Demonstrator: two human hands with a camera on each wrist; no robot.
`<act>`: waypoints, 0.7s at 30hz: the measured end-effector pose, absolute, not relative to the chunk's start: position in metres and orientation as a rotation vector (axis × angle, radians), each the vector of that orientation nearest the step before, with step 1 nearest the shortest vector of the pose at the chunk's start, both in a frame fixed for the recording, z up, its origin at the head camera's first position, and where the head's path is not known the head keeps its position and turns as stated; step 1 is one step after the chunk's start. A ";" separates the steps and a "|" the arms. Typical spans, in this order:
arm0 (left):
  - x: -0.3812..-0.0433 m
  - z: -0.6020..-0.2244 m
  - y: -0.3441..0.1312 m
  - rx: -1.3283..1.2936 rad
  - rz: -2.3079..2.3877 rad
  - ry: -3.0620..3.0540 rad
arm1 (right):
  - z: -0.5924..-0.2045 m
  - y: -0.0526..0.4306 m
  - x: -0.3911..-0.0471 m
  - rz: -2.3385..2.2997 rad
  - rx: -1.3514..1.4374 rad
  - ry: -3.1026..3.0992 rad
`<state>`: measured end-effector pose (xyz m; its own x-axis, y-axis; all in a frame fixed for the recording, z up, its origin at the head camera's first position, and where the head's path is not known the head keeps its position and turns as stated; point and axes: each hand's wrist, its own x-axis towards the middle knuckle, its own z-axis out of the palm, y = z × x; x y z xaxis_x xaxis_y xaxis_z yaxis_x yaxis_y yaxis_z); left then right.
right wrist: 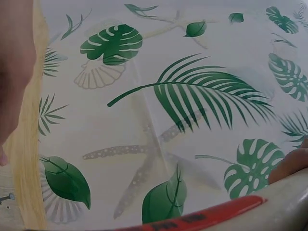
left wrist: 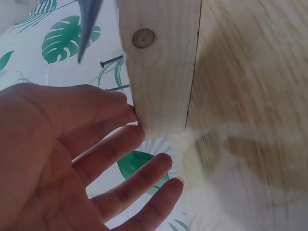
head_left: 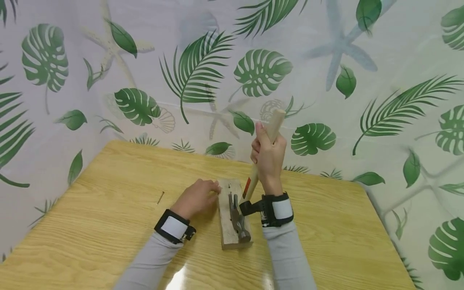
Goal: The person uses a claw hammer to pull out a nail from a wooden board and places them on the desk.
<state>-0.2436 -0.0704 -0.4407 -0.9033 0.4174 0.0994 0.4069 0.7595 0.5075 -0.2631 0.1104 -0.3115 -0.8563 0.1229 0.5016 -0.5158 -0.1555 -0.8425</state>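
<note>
A claw hammer (head_left: 237, 221) has its metal head over the wooden block (head_left: 226, 229); whether they touch I cannot tell. My right hand (head_left: 270, 159) grips its pale handle, the butt sticking up past the thumb. The handle's red label (right wrist: 207, 219) crosses the bottom of the right wrist view. My left hand (head_left: 197, 197) is at the block's far left side. In the left wrist view the fingers (left wrist: 113, 149) are spread, some tips against the block's edge. Two nails (left wrist: 111, 61) jut from the block there, and a claw tip (left wrist: 89, 29) hangs above.
A loose nail (head_left: 160, 197) lies on the yellow wooden table (head_left: 108, 225), left of my left hand. Behind the table hangs a leaf-and-starfish patterned sheet (head_left: 224, 117). The block has a round dark knot (left wrist: 143, 38) in its side.
</note>
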 end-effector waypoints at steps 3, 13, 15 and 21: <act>-0.244 -0.442 -0.071 0.698 0.811 2.940 | -0.313 0.102 -0.283 2.069 0.405 -1.797; -0.246 -0.445 -0.072 0.761 0.807 2.949 | -0.320 0.075 -0.328 2.015 0.189 -2.039; -0.246 -0.446 -0.072 0.752 0.815 2.947 | -0.322 0.070 -0.335 1.989 0.165 -2.076; -0.247 -0.445 -0.074 0.715 0.827 2.951 | -0.323 0.062 -0.349 1.892 0.114 -2.138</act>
